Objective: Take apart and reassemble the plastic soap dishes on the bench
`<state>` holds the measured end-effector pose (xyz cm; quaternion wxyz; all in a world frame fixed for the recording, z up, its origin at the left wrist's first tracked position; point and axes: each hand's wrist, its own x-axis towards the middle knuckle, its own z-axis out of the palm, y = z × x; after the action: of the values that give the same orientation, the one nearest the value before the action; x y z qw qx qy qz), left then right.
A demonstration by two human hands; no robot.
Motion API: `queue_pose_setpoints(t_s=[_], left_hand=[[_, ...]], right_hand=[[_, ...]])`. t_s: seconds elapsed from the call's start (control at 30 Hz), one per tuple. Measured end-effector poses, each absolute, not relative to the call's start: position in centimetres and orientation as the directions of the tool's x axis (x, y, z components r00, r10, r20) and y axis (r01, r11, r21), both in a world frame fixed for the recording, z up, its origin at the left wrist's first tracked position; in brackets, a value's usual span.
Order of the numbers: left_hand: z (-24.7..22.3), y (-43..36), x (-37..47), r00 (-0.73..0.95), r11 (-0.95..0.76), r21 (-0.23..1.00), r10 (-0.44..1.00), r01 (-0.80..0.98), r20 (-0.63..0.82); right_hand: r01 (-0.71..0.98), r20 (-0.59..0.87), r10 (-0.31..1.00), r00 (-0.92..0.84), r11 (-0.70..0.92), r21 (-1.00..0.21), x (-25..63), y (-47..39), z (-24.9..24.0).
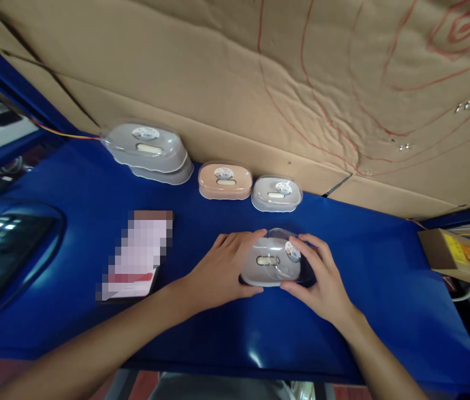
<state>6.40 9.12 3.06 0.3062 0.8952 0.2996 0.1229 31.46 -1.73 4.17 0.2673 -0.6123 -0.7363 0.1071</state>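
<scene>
A grey oval plastic box with a clear lid and a round white label (267,270) is between my two hands, over the blue table. Around its left end my left hand (224,265) is closed, thumb at the near side and fingers at the far side. My right hand (322,278) grips the right end in the same way. Behind it stand a similar grey box (276,201) and a peach-coloured box (224,186), each under a clear lid. Larger grey boxes (147,149) are stacked farther left.
The blue table (385,266) meets a cardboard wall (218,83) with red lines at the back. Left of my hands lies a phone (141,253), its screen pixelated. A dark glossy device (14,250) with a cable is at the left edge, and a cardboard box (460,258) is at right.
</scene>
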Motion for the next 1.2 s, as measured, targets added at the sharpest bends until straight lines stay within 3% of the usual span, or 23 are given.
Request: queue_pose_setpoints(t_s=[0.17,0.4,0.63,0.9,1.2], left_hand=[[2.8,8.8,6.5,0.747,-0.559,0.684,0.664,0.469,0.031],[1.8,8.3,6.8,0.761,-0.583,0.715,0.639,0.386,0.111],[1.6,8.3,6.8,0.759,-0.555,0.746,0.642,0.368,0.104],[3.1,9.4,5.9,0.821,-0.486,0.796,0.57,0.361,-0.025],[2.5,9.4,6.0,0.815,-0.518,0.789,0.578,0.33,0.038]], right_hand=[[0.869,0.282,0.949,-0.142,0.256,-0.423,30.8,-1.6,3.7],[0.892,0.322,0.915,-0.242,0.34,-0.298,29.2,-1.7,3.5],[0.896,0.314,0.917,-0.247,0.34,-0.286,28.7,-1.7,3.5],[0.91,0.311,0.917,-0.251,0.333,-0.248,28.1,-1.9,3.4],[0.919,0.278,0.928,-0.249,0.317,-0.236,28.0,-1.9,3.2]])
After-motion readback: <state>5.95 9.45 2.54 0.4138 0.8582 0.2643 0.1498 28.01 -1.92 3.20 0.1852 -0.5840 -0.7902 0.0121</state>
